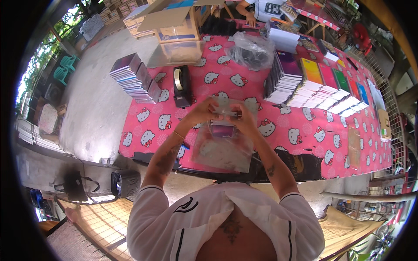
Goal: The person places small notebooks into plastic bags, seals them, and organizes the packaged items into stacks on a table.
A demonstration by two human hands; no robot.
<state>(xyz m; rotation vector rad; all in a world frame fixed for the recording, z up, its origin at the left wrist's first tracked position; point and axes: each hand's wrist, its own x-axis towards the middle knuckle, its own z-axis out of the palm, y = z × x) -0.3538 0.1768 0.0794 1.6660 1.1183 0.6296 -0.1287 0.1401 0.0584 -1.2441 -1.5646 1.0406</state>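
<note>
Booklets (223, 131), apparently a purple-covered stack, are gripped between left hand (203, 112) and right hand (245, 119) over a translucent sheet (222, 156).

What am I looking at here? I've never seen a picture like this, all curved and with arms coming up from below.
There's no robot here, just a person working bare-handed. A wide fisheye camera on their head looks down, so straight edges bend and picture-left is their left. The left hand and right hand meet at the far end of a purple-covered item; their exact grip is hard to see. Below it lies clear plastic on a pink tablecloth. To the left are a tape dispenser and stacked booklets; to the right, colourful booklet stacks. Another person's hand rests beyond.
</note>
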